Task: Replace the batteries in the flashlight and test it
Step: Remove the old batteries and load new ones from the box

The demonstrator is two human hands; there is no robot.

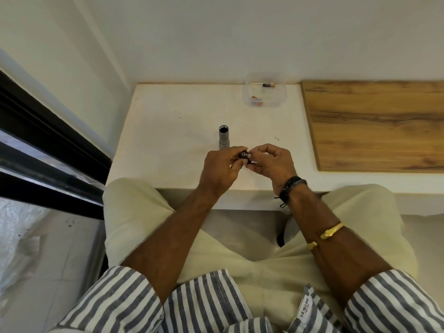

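Note:
A grey flashlight body (224,138) stands upright on the white table (168,140), its open end facing up, just beyond my hands. My left hand (219,170) and my right hand (271,162) meet over the table's near edge. Together they pinch a small dark battery holder (245,156) with shiny metal contacts showing; most of it is hidden by my fingers. A clear plastic container (265,92) at the back of the table holds one black and copper battery (268,85) and some small orange bits.
A wooden board (374,123) covers the table's right part. A white wall runs behind the table. A dark window frame (48,150) lies to the left, with crumpled plastic sheeting on the floor. My knees sit under the table's near edge.

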